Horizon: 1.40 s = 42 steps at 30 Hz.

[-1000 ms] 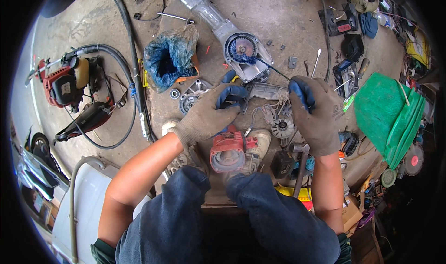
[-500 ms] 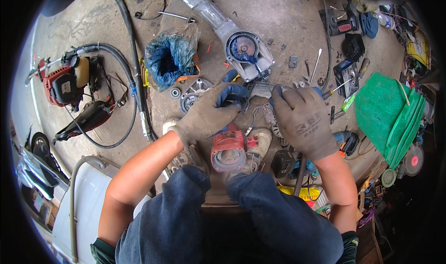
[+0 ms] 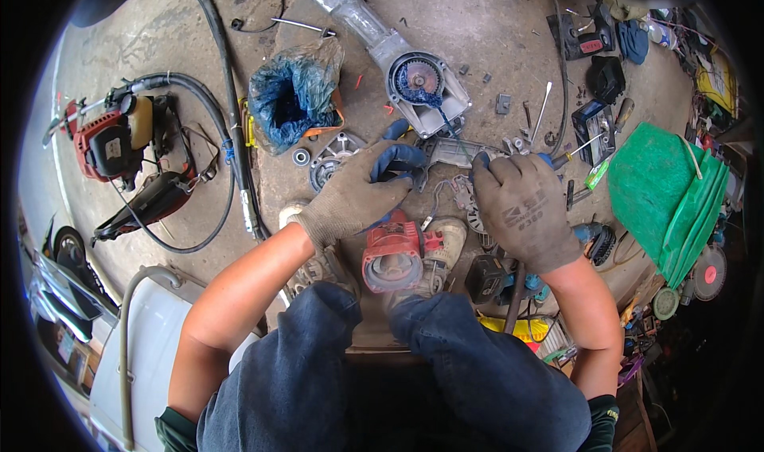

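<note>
At the top centre lies a silver gear housing (image 3: 356, 21), its gear (image 3: 417, 75) smeared with blue grease. My right hand (image 3: 521, 205), in a grey-brown glove, pinches a thin rod (image 3: 459, 140) whose greasy tip reaches into the housing. My left hand (image 3: 360, 188), gloved alike, is curled left of it; what its fingers hold, if anything, is hidden. A loose metal cover (image 3: 328, 156), a bearing (image 3: 301, 157) and a silver casting (image 3: 450, 152) lie around my hands. A red housing (image 3: 392, 257) sits between my shoes. A bag of blue grease (image 3: 310, 82) stands upper left.
A red-and-black engine machine (image 3: 103, 153) with hoses lies at left, beside a long black shaft (image 3: 223, 58). At right are screwdrivers (image 3: 543, 106), black parts (image 3: 606, 78), a folded green sheet (image 3: 656, 189) and discs (image 3: 708, 273). A white panel (image 3: 119, 372) is at lower left.
Since a second ago my right hand has moved down and slightly left, turning its back upward, with the rod now angled more steeply from the gear. My left hand has barely moved.
</note>
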### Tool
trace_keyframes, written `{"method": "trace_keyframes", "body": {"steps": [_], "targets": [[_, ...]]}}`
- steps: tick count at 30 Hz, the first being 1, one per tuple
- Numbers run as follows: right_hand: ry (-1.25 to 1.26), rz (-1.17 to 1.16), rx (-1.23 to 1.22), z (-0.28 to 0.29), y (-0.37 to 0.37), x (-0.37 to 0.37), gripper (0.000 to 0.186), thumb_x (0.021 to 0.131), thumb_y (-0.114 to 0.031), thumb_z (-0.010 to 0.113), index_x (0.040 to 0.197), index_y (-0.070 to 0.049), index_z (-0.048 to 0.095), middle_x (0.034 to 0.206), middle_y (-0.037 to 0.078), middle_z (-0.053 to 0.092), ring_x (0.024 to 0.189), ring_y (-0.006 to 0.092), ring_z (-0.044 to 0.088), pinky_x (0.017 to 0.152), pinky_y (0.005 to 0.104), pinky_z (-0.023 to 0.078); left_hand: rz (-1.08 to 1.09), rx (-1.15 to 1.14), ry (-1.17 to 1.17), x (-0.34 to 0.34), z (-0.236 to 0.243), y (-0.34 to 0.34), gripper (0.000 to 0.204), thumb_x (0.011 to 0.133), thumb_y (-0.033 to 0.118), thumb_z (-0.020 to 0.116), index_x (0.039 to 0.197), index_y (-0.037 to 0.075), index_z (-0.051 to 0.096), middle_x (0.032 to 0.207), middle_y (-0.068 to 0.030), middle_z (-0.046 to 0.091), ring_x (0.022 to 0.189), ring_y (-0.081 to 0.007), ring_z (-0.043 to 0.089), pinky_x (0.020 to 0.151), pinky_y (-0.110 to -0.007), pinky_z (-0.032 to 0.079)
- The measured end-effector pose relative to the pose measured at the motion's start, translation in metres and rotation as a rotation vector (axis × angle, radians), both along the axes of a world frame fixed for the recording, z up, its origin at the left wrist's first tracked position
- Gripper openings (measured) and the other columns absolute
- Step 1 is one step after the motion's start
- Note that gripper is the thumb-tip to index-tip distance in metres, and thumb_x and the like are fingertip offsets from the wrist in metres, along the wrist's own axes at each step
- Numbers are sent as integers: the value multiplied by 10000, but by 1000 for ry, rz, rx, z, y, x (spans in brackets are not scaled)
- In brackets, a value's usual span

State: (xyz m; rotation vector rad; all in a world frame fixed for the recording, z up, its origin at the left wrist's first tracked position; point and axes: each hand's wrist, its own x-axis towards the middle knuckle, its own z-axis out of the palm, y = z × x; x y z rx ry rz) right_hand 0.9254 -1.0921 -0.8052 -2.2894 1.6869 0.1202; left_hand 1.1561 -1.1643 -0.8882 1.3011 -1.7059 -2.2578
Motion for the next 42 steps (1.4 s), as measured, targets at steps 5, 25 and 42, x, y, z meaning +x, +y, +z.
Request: {"method": "trace_keyframes", "body": {"steps": [5,25,42], "targets": [[-135,-195,-28,11,-3,-1,286,769,-181,718,1001,-15,691,867,136,653,813,333,658,730,435,520,-7,-31,-46,1,2,-1,425,886,110,709,1304,55,652,1127,-76,712,1000,-125,675,923,-293,543],[-669,-1143,261,-12,-8,-17,197,871,-132,730,936,52,756,711,29,702,644,66,596,594,261,499,-14,35,-1,-2,2,-2,369,884,62,671,1252,43,673,1135,-68,699,1008,-116,654,933,-287,532],[-941,-1430,398,-21,2,-33,171,903,-108,670,871,34,760,629,32,638,488,72,524,453,223,393,-10,-3,-14,-2,2,-1,366,874,78,679,1239,55,686,1116,-89,699,997,-130,662,928,-303,535]]}}
